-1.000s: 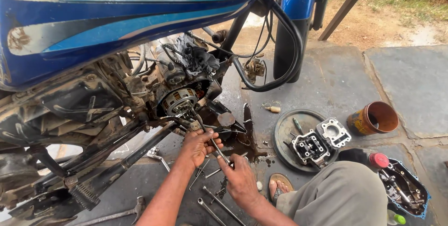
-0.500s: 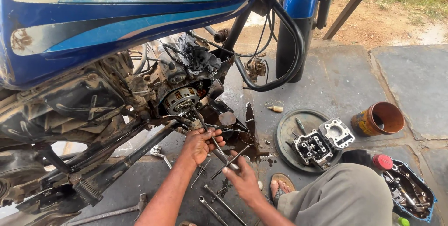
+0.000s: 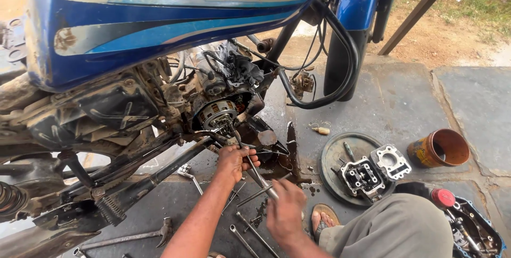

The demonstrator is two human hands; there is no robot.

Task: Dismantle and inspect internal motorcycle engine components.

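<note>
I'm gripping the long tool [image 3: 254, 166] with both hands, left hand [image 3: 232, 160] nearest the clutch [image 3: 217, 114] steadying it, right hand [image 3: 286, 211] closed farther back for leverage.

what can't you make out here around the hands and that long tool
- Head view: the tool tip merges with the dark engine opening; its fitting is hidden.
- Right hand is motion-blurred; its grip on the tool's lower end is unclear.
- Left hand covers part of the shaft.
- Parts box is cut off by the frame edge.
</note>
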